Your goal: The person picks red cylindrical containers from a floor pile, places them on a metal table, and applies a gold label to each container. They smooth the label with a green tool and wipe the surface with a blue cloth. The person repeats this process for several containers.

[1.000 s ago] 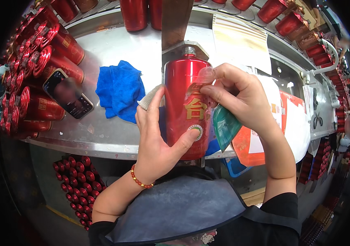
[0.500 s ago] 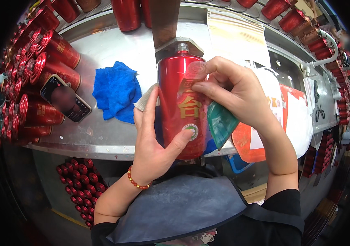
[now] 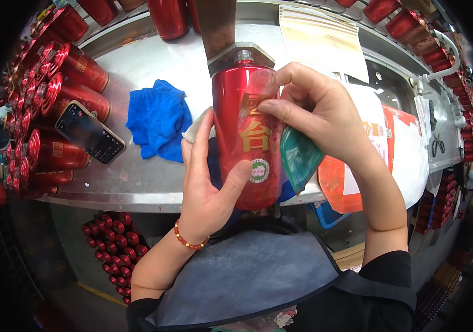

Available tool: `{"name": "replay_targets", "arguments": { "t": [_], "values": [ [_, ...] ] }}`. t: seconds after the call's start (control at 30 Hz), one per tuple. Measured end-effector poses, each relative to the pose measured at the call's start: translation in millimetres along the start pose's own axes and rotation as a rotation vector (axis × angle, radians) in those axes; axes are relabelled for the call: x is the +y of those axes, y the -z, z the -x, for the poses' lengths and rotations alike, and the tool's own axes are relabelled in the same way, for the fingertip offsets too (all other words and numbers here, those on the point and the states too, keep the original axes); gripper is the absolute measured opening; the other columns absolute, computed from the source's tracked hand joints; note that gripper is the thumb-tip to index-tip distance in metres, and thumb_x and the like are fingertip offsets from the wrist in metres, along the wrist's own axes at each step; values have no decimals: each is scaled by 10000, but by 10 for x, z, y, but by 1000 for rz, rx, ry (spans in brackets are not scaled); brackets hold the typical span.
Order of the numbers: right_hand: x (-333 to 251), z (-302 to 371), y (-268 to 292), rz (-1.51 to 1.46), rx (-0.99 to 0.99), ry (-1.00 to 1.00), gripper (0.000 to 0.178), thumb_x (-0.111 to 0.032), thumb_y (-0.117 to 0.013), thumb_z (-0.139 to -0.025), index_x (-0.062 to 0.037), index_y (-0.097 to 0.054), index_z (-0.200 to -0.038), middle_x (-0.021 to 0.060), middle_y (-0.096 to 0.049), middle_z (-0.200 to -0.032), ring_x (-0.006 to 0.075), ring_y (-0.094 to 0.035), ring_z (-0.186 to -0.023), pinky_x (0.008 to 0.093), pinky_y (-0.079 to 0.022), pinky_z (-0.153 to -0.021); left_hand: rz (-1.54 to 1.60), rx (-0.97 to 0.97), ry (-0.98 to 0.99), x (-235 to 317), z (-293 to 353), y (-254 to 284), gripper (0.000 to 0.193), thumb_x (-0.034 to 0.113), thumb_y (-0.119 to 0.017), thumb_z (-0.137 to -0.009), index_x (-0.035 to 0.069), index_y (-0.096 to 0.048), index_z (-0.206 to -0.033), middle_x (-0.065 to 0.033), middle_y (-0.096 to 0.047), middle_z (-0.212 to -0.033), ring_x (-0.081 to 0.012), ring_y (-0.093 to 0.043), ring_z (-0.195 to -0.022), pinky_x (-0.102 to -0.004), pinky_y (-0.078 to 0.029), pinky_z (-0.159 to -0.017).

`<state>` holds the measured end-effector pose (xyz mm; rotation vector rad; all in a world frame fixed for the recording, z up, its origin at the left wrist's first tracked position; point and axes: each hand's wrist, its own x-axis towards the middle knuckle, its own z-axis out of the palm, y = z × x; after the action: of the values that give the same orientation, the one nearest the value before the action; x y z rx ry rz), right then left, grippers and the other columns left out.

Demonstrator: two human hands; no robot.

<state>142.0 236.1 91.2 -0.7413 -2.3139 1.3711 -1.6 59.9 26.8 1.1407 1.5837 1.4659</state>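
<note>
A tall red bottle point(image 3: 245, 133) with gold characters and a small round sticker stands upright in front of me, its clear stopper at the top. My left hand point(image 3: 206, 188) grips its lower left side, thumb across the front by the sticker. My right hand point(image 3: 317, 113) presses its fingertips on the bottle's upper right shoulder and holds a crumpled green cloth point(image 3: 298, 156) against the palm. A pale rag point(image 3: 195, 128) shows behind my left fingers.
A blue cloth point(image 3: 158, 119) lies on the steel bench point(image 3: 137, 182), left of the bottle. A black phone point(image 3: 88, 131) rests on several lying red bottles point(image 3: 62, 94) at far left. More red bottles line the back and below the bench. A white and orange bag point(image 3: 391, 155) sits right.
The bottle and both hands sit slightly higher in the picture as the view shifted. My right fingertips have moved up onto the bottle's shoulder. Grips are unchanged.
</note>
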Motion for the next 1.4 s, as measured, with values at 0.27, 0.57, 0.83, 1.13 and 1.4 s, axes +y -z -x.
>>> {"name": "replay_targets", "arguments": {
  "t": [0.27, 0.57, 0.83, 1.13, 1.4],
  "values": [
    [210, 159, 62, -52, 205, -192, 360, -191, -638, -1021, 7, -575, -1315, 37, -704, -898, 41, -603, -750, 191, -477, -632, -59, -22, -116, -182, 77, 62, 741, 359, -600, -1031, -30, -278, -1573, -200, -355, -1489, -286, -341, -1409, -403, -226, -1202],
    [243, 605, -354, -679, 69, -360, 630, -149, -735, -955, -23, -441, -1498, 101, -582, -1250, 103, -663, -983, 239, -536, -869, 75, -63, 53, -75, 79, 56, 725, 366, -571, -1049, -19, -274, -1586, -180, -351, -1515, -259, -321, -1415, -385, -208, -1213],
    [280, 732, -422, -660, 42, -335, 684, -208, -765, -937, -17, -434, -1504, 40, -542, -1182, 50, -584, -866, 199, -486, -750, 290, -17, 69, -136, 90, 28, 620, 394, -425, -1107, -54, -363, -1531, -102, -399, -1530, -203, -398, -1418, -367, -297, -1196],
    [326, 689, -309, -677, 187, -439, 401, -228, -507, -1093, -14, -536, -1432, 20, -654, -930, 16, -554, -729, 164, -464, -610, 227, -39, 88, -177, 93, 88, 579, 332, -482, -1100, -37, -386, -1536, -121, -459, -1474, -199, -391, -1362, -351, -269, -1178],
    [204, 364, -93, -358, 134, -267, 450, -259, -618, -1044, -21, -546, -1418, -35, -574, -771, 28, -529, -710, 183, -434, -689, 273, 68, 114, 93, -372, 59, 596, 334, -587, -1048, -40, -428, -1484, -147, -430, -1424, -224, -433, -1359, -381, -347, -1148]
  ]
}}
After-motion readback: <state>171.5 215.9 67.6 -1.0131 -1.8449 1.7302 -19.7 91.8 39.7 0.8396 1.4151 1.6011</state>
